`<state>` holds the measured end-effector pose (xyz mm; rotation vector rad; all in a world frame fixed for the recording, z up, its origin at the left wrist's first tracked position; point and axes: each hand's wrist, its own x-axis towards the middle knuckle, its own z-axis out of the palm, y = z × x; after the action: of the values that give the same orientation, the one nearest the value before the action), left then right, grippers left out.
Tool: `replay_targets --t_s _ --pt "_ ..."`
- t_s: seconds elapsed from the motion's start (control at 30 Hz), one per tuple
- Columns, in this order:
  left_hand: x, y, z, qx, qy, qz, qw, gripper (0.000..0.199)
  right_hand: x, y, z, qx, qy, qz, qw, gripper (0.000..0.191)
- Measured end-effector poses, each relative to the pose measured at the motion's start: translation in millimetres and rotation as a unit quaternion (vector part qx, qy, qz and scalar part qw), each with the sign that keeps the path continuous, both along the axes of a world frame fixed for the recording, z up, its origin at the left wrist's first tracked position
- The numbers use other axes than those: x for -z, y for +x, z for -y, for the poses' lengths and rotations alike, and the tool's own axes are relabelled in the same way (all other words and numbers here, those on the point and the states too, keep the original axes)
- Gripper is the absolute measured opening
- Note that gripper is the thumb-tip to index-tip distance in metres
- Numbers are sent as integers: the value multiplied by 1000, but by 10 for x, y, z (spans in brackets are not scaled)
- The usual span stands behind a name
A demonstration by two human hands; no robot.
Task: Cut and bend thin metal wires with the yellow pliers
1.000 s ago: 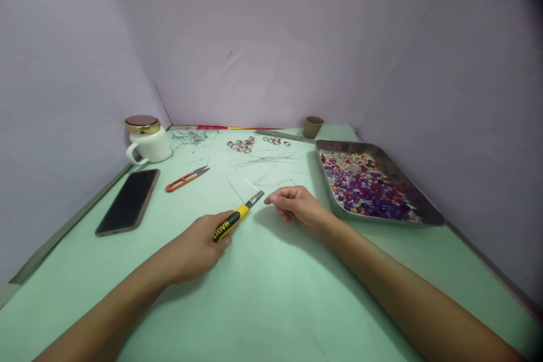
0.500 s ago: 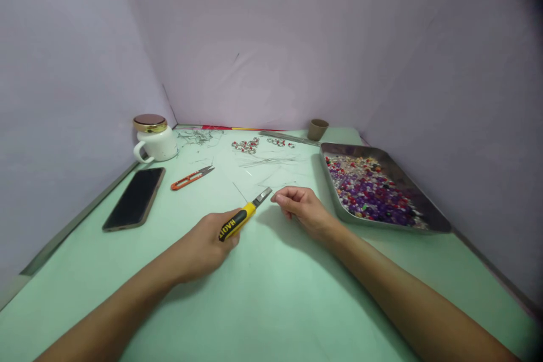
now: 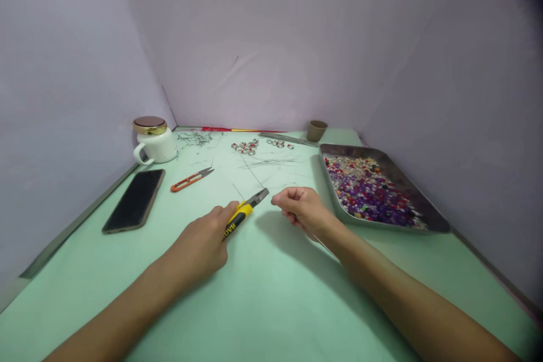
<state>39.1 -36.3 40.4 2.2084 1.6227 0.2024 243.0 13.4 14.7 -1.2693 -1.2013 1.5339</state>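
My left hand (image 3: pixel 207 240) is wrapped round the handles of yellow-and-black pliers (image 3: pixel 240 216), whose metal jaws point up and to the right. Just right of the jaws, my right hand (image 3: pixel 300 209) is closed in a pinch with the fingers curled. A thin wire (image 3: pixel 326 248) shows below the right wrist and seems to come from that hand; its other end is too fine to make out. A thin dark line, like wire, runs up and left from the jaw tips; whether the jaws grip it is unclear.
A metal tray (image 3: pixel 428 215) of mixed beads stands at the right, a brown cup (image 3: pixel 317 130) behind it. Beaded rings (image 3: pixel 245 147) and loose wires (image 3: pixel 271 163) lie at the back. Orange thread snips (image 3: pixel 192 179), a phone (image 3: pixel 134 201) and a lidded white mug (image 3: pixel 158 146) are at the left.
The pliers have turned in my left hand, and their jaws now show from the side, slightly further left. A wire has come into sight below my right wrist.
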Motion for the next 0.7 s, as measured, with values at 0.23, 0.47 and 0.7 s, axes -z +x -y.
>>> replay_targets --t_s 0.23,0.47,0.7 --pt "28 30 7 -2 0 18 1000 46 79 -25 12 -1 -9 -31 999 21" --pt "-116 -114 -2 88 -431 442 781 24 124 22 28 -75 97 -125 985 25" --pt "-88 -83 -22 45 -202 242 948 14 63 45 3 -31 50 -47 997 25"
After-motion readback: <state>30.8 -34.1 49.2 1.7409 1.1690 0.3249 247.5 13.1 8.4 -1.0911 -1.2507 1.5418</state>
